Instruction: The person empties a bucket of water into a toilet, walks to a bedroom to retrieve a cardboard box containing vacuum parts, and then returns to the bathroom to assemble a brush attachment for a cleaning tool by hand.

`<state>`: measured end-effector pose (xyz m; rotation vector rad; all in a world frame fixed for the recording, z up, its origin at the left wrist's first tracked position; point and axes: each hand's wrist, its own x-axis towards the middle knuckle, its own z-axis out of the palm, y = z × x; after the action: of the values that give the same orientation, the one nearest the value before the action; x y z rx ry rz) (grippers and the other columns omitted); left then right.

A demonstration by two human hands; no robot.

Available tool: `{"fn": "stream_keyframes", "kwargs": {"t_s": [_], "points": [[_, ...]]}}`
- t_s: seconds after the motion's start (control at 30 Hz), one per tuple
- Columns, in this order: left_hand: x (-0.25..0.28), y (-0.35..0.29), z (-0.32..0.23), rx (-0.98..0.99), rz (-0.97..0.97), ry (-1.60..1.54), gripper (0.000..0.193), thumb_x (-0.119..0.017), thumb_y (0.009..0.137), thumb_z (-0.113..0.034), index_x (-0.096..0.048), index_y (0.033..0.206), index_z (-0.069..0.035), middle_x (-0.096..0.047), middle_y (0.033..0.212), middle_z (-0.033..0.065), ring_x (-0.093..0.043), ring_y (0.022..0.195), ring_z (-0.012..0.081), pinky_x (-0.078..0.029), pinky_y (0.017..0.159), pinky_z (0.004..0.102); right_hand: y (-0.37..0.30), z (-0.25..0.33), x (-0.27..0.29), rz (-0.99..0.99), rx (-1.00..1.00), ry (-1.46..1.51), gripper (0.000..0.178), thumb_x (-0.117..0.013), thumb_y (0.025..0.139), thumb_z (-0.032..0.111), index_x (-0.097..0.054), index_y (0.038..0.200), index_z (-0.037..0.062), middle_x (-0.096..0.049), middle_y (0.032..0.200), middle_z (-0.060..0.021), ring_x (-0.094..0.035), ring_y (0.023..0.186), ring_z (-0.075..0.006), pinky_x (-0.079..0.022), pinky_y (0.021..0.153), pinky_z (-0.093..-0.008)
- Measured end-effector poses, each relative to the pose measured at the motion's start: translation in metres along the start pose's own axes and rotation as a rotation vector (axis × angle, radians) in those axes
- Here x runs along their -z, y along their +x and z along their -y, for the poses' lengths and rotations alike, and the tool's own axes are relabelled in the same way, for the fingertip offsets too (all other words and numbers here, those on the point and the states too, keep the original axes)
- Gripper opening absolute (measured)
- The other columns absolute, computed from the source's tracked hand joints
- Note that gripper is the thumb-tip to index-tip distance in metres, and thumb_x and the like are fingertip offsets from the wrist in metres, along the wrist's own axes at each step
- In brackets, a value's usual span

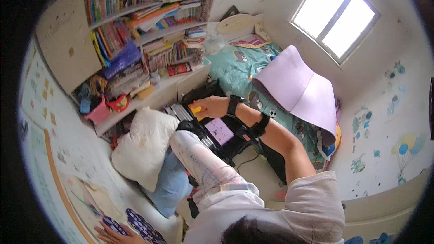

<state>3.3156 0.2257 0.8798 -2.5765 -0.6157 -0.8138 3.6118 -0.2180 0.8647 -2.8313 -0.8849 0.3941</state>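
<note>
dark hair (251,232) foremost, right grip (209,107) holds a small yellow object (195,109).

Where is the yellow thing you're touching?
In the head view, left of the middle, the yellow thing is in the right hand, right of the white pillow.

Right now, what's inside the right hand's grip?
A small yellow item shows at the fingertips of the right hand. The fingers and the back of the hand cover the rest, so its full shape, and anything else under the palm, can't be seen.
</note>
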Motion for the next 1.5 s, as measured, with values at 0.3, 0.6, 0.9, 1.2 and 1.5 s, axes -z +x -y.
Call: {"fn": "stream_keyframes", "kwargs": {"t_s": [0.3,0.6,0.9,1.2,1.5], "points": [[0.029,0.081,0.007,0.016,0.213,-0.763,0.039,-0.061,0.089,-0.025,-0.060,0.118,0.001,-0.063,0.113,0.0193,-0.062,0.099,0.0317,-0.049,0.081,0.0371,-0.098,-0.078,0.120,0.005,-0.190,0.078,0.071,-0.054,0.081,0.064,-0.046,0.136,0.0184,-0.045,0.138,-0.0207,-0.043,0.128,-0.0285,-0.034,0.107,-0.0400],[0.070,0.187,0.028,-0.157,0.427,-0.975,0.034,-0.052,0.094,-0.019,-0.058,0.121,0.000,-0.060,0.119,0.0194,-0.057,0.112,0.0297,-0.041,0.097,0.0391,-0.172,0.008,0.324,0.019,-0.627,0.017,0.053,-0.055,0.093,0.040,-0.047,0.130,0.0038,-0.061,0.114,-0.0146,-0.062,0.092,-0.0215,-0.051,0.084,-0.0371],[0.095,0.380,0.006,-0.208,0.098,-0.898,0.031,-0.056,0.094,-0.020,-0.059,0.119,-0.003,-0.066,0.105,0.0098,-0.061,0.096,0.0155,-0.046,0.087,0.0277,-0.141,0.001,0.501,-0.532,-0.645,-0.081,0.047,-0.055,0.091,0.046,-0.053,0.124,0.0117,-0.065,0.085,-0.0072,-0.064,0.082,-0.0108,-0.055,0.071,-0.0269],[0.056,0.361,0.009,0.122,-0.327,0.052,0.076,-0.064,0.081,-0.014,-0.025,0.147,-0.017,-0.028,0.149,0.0155,-0.022,0.140,0.0295,-0.015,0.115,0.0446,0.101,0.026,0.522,-1.136,0.447,-0.086,0.038,-0.061,0.090,0.035,-0.059,0.114,0.0060,-0.065,0.101,-0.0076,-0.062,0.092,-0.0163,-0.050,0.081,-0.0296],[-0.027,0.346,0.035,0.193,-0.535,0.483,0.081,-0.057,0.086,-0.035,-0.010,0.150,-0.024,-0.006,0.157,0.0020,-0.005,0.145,0.0210,-0.006,0.118,0.0367,0.261,0.041,0.474,-1.331,0.316,-0.022,0.054,-0.058,0.090,0.039,-0.048,0.125,-0.0019,-0.058,0.117,-0.0214,-0.059,0.105,-0.0348,-0.047,0.090,-0.0404]]}}
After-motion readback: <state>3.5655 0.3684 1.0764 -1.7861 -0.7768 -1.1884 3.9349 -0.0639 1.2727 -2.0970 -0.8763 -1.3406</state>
